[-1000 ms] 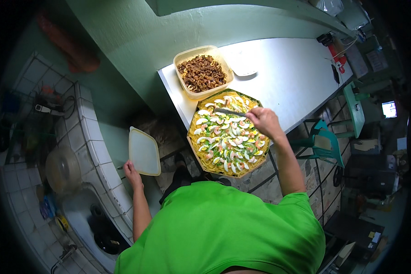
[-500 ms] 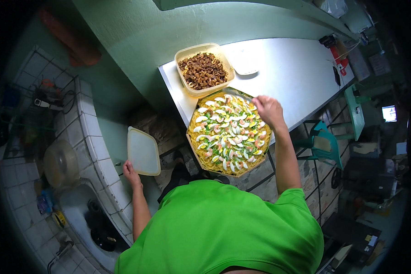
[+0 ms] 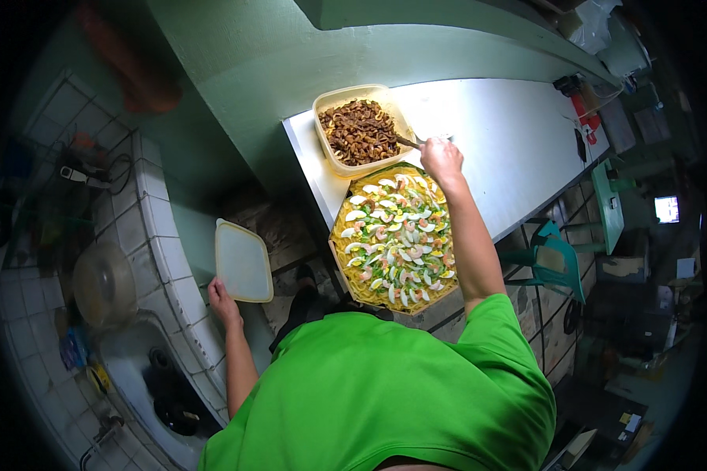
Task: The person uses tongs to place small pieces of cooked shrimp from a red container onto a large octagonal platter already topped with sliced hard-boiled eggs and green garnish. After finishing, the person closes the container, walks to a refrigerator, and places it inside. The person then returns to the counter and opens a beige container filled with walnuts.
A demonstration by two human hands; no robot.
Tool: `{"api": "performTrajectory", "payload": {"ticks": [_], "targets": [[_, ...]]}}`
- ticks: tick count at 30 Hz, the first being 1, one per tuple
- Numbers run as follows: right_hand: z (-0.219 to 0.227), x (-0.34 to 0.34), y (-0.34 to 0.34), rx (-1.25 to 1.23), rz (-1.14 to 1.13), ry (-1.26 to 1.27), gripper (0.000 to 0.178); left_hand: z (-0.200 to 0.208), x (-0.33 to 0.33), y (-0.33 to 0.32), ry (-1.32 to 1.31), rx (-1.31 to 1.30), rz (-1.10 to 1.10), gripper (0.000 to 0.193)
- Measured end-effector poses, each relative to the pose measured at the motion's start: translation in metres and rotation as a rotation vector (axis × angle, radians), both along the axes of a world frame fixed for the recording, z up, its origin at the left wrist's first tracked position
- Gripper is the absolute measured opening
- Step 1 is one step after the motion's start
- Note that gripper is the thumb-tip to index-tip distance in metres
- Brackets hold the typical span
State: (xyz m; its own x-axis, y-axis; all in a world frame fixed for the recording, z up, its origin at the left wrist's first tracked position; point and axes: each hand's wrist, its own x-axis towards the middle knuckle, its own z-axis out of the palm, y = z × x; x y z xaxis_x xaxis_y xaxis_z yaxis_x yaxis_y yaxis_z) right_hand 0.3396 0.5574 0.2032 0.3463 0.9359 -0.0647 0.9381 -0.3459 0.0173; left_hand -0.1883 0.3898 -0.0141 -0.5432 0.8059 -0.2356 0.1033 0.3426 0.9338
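Observation:
My left hand [image 3: 225, 301] grips the lower left edge of a translucent square lid [image 3: 244, 263] with a yellowish rim, held low beside the tiled counter. At the right side of a plastic tub [image 3: 340, 167], my right hand [image 3: 442, 159] is closed round a spoon [image 3: 410, 143], its bowl end angled into the tub. Brown chopped topping [image 3: 359, 132], apparently meat, fills much of the tub. Just nearer me lies an octagonal tray [image 3: 336, 255] of yellow noodles [image 3: 361, 276], covered with egg wedges, shrimp and chopped greens. My right forearm hides its right side.
A white table [image 3: 495, 118] stands against the green wall, with the tray overhanging its near edge. Beyond its right end is a teal plastic chair [image 3: 556, 263]. On my left, a tiled counter [image 3: 177, 267] runs alongside a sink [image 3: 137, 345] holding dark items.
My right hand has moved away from me and slightly left, taking the spoon from above the noodles to the tub. The left hand still holds the lid, nearly unmoved.

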Motion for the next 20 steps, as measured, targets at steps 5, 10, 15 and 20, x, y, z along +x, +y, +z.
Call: {"api": "performTrajectory", "payload": {"ticks": [5,10,15,20], "targets": [[0.026,0.015,-0.026,0.005,-0.076,0.064,0.025,0.001,0.002,-0.001,-0.052,-0.019,-0.014,0.035],[0.007,0.015,-0.019,0.099,0.154,-0.071,0.016,-0.003,0.007,0.007,-0.008,-0.008,-0.051,0.032],[-0.022,0.019,0.002,0.122,0.422,-0.237,0.016,0.007,0.010,0.008,-0.049,0.023,-0.056,0.034],[-0.028,0.026,0.004,0.162,0.440,-0.213,0.015,0.018,0.012,-0.002,-0.055,0.033,-0.035,0.033]]}}
